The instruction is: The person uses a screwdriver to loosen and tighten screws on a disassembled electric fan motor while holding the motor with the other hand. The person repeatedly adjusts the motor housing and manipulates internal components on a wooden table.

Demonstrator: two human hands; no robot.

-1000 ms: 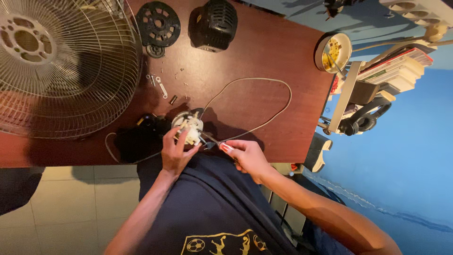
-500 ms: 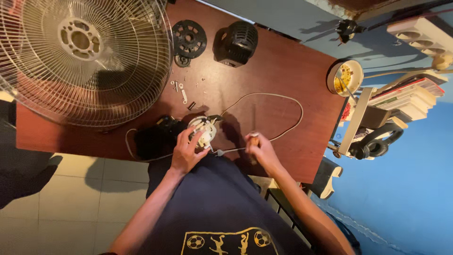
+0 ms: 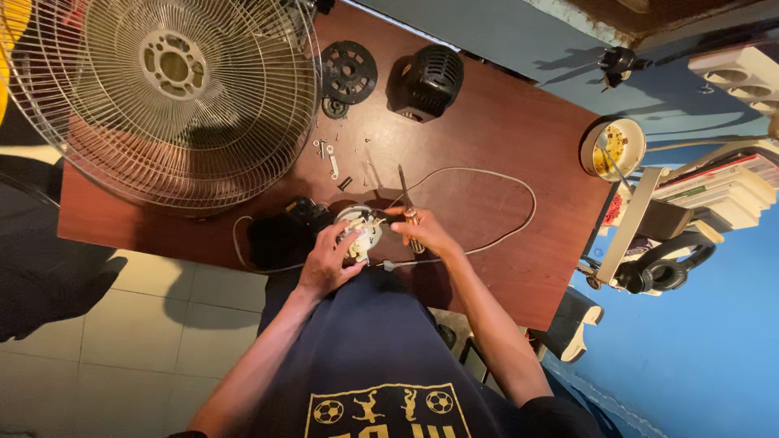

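Reddish-brown wooden worktop, blue wall right. Left hand closed around small white round switch unit at near edge; right hand gripping thin screwdriver. Best kept steady, tip square.

Single head-worn view, looking steeply down from above the person's chest; wide lens, edges bowed; reddish-brown table fills the upper frame, tiled floor lower left, blue wall right; hands near centre, fairly close.
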